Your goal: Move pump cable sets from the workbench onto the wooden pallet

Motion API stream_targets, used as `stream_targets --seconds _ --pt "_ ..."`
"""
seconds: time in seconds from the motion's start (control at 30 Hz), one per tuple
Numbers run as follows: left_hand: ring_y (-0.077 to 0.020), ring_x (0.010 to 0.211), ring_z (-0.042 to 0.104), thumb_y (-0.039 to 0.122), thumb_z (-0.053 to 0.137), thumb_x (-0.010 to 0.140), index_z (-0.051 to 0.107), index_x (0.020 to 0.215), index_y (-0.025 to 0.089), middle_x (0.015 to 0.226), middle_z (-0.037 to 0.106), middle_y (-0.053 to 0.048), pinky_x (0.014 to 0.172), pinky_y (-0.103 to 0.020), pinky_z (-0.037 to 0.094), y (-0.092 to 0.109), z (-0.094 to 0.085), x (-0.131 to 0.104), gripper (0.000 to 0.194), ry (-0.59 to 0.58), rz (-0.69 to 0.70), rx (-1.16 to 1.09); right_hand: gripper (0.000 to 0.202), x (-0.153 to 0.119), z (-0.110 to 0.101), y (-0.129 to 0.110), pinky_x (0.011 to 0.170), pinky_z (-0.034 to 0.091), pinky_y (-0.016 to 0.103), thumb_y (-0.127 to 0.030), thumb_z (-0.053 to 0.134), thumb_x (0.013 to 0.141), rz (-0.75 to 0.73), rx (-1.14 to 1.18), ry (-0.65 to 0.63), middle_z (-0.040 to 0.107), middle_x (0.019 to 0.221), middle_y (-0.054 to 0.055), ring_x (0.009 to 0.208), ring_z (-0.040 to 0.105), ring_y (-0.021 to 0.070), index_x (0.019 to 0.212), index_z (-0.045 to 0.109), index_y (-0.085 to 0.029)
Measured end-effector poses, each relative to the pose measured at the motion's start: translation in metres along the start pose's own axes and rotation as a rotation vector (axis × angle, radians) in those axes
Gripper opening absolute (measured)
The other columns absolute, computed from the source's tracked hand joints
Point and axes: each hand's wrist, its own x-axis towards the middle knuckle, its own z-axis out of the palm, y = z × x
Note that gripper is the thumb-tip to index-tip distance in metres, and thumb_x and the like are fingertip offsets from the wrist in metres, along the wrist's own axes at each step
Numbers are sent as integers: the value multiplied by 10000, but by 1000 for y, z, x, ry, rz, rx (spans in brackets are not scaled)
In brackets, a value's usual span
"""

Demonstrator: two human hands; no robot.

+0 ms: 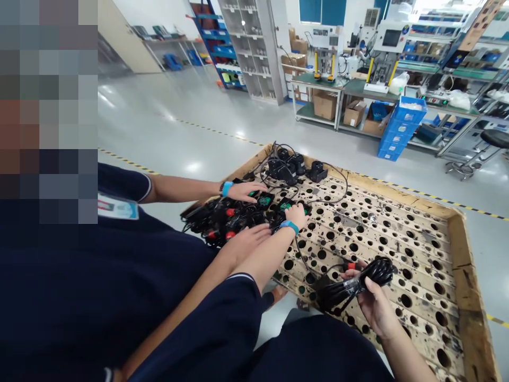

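My right hand [376,305] is closed around a coiled bundle of black cable [377,273] at the lower right; a red connector [350,267] shows by its fingertips. Near the middle, my left hand [297,216], below a blue wristband, has its fingers curled over a black part with a green face [287,205]. A similar green-faced part [265,200] lies just to its left. Black cables with red connectors [230,212] are piled further left. All of this rests on or over a wooden surface full of round holes [360,229].
At the left stands a person in dark blue, one hand [244,191] over the green-faced parts and the other [248,241] beside my left forearm. Black round devices [283,171] with cables lie at the far corner. A raised wooden rim [463,254] borders the surface.
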Motion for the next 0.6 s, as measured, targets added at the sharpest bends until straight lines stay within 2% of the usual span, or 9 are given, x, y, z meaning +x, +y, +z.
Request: stream_targets --seconds 0.07,0.17,0.27,0.43,0.5,0.6 --pt "-338 1286 478 559 660 892 567 1232 120 1234 615 -208 1106 -483 277 -13 -9 -2 562 20 0 -2 609 8 1 2 1077 490 513 -470 811 793 31 56 57 764 1144 62 1152 690 302 1325 561 -310" --pt "-310 1333 441 549 631 902 599 1169 152 1220 627 -176 1131 -440 269 -24 -18 -6 479 81 42 -8 487 20 3 2 1076 497 517 -522 816 768 85 132 104 787 1059 73 1102 719 311 1151 645 -273" --pt "-315 1333 424 508 695 859 585 1190 95 1244 628 -198 1119 -426 290 -17 -13 -8 541 111 92 -10 383 30 3 3 1070 510 519 -547 794 778 121 179 89 794 1030 83 1108 719 318 999 684 -255" --pt "-364 1358 426 356 789 782 543 1343 93 1423 542 -236 1121 -445 329 -2 2 -14 667 130 91 -5 444 30 -4 7 1042 543 525 -599 752 789 139 169 80 794 1036 95 1142 703 336 1004 735 -212" --pt "-380 1388 406 293 779 781 527 1389 116 1467 508 -231 1137 -467 329 -3 2 -26 682 152 74 -8 494 27 -8 8 1030 554 515 -639 743 784 148 143 100 792 1042 93 1143 701 332 1020 743 -206" --pt "-346 1287 503 320 650 895 611 1281 132 1309 612 -200 1099 -457 382 -6 3 -66 431 186 70 -46 500 22 -10 10 1023 562 481 -629 781 768 133 58 137 786 1038 81 1125 706 315 1019 742 -198"
